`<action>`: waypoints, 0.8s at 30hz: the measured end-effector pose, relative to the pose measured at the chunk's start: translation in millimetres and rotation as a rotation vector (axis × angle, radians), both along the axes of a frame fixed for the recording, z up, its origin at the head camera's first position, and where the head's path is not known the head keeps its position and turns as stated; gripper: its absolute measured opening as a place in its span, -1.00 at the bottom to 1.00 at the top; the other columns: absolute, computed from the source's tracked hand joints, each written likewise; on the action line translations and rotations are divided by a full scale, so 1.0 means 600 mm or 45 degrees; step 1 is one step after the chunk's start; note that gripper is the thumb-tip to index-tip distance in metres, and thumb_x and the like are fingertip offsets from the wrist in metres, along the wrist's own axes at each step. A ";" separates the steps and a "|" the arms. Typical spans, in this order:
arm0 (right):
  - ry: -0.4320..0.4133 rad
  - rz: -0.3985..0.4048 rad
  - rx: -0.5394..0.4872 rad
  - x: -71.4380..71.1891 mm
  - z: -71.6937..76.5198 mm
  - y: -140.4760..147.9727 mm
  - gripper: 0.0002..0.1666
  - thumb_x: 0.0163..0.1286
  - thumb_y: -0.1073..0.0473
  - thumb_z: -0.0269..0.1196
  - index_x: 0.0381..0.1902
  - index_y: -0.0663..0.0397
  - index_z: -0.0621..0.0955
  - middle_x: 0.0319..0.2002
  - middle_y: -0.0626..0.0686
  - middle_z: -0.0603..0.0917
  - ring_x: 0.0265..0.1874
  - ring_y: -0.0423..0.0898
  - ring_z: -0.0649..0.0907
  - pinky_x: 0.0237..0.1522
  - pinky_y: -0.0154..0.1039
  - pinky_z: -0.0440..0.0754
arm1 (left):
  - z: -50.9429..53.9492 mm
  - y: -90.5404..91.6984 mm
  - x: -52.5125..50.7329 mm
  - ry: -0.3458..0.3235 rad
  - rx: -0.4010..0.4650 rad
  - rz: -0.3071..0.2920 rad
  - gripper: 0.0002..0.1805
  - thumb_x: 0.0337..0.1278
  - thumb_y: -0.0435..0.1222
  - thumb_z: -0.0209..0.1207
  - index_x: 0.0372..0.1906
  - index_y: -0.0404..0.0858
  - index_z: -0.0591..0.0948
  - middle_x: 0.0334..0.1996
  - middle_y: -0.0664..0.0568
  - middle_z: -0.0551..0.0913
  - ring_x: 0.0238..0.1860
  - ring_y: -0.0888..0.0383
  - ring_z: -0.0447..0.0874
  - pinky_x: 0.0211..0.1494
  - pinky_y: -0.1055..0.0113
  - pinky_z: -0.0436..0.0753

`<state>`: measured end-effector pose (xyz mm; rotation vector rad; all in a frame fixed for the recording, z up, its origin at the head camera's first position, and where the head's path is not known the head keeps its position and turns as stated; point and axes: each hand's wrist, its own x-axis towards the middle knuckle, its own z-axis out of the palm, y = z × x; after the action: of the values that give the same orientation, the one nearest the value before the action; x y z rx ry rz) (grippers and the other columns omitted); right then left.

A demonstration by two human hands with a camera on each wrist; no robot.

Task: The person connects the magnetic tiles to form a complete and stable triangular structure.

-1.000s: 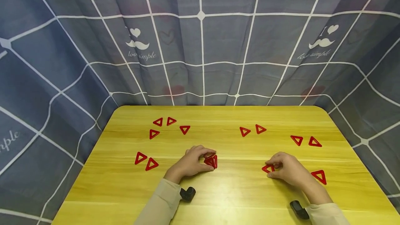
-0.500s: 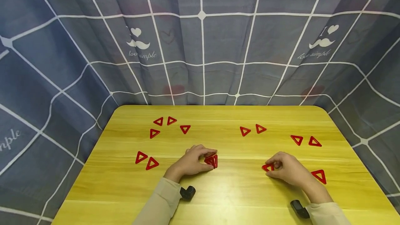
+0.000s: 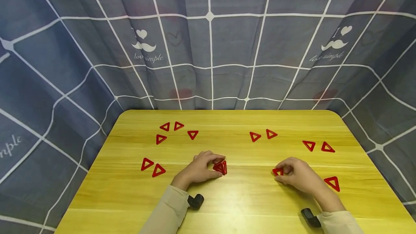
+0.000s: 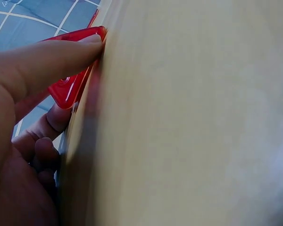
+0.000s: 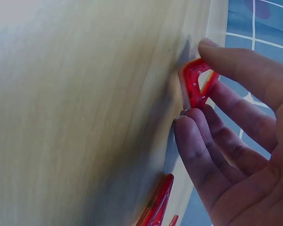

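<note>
Pinching red triangle (image 3: 277, 171) at fingertips (image 3: 282, 163) — right hand (image 3: 297, 176)

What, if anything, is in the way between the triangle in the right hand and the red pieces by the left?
Nothing visible: only bare table separates the red triangle pinched by the right hand from the red pieces gripped by the left hand.

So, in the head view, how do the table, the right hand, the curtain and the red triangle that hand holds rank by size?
Largest to smallest:
1. Curtain, running past the frame
2. Table
3. Right hand
4. Red triangle, partly hidden
</note>
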<state>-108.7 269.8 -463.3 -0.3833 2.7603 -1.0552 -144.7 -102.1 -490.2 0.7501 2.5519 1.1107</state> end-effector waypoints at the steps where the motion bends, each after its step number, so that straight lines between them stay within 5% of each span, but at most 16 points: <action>1: -0.005 -0.011 -0.003 0.001 0.001 -0.001 -0.65 0.12 0.11 0.57 -0.18 0.12 0.74 -0.40 -0.05 0.56 -0.45 -0.18 0.52 -0.39 -0.30 0.54 | 0.000 0.001 -0.001 -0.001 0.003 0.003 -0.38 0.11 -0.09 0.45 0.31 -0.03 0.59 -0.03 0.24 0.56 0.03 0.20 0.43 0.14 0.09 0.26; 11: -0.006 -0.130 -0.070 -0.004 0.005 -0.020 -0.60 0.16 0.04 0.55 -0.12 0.12 0.72 -0.27 -0.04 0.69 -0.33 -0.16 0.66 -0.28 -0.29 0.64 | 0.001 0.003 -0.005 0.001 -0.002 0.017 -0.34 0.11 -0.09 0.45 0.35 -0.05 0.56 -0.09 0.27 0.54 0.02 0.19 0.42 0.14 0.08 0.25; 19: -0.006 -0.158 -0.167 -0.006 0.001 -0.043 -0.62 0.15 0.08 0.56 -0.12 0.09 0.73 -0.28 -0.04 0.73 -0.30 -0.15 0.71 -0.23 -0.28 0.66 | -0.001 0.003 -0.003 -0.001 -0.004 0.007 -0.38 0.12 -0.08 0.44 0.31 -0.04 0.59 -0.03 0.22 0.56 0.04 0.17 0.43 0.14 0.07 0.26; 24: -0.025 -0.126 -0.237 -0.003 -0.009 -0.067 -0.64 0.16 0.08 0.55 -0.13 0.08 0.74 -0.30 -0.04 0.72 -0.30 -0.15 0.72 -0.22 -0.29 0.67 | 0.001 0.003 0.000 0.002 0.001 0.010 -0.37 0.12 -0.12 0.44 0.32 -0.10 0.57 -0.15 0.23 0.53 -0.02 0.17 0.40 0.11 0.07 0.22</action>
<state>-110.7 229.8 -468.5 -0.2606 2.6967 -1.3373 -144.5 -100.5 -489.8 0.7423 2.5580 1.1143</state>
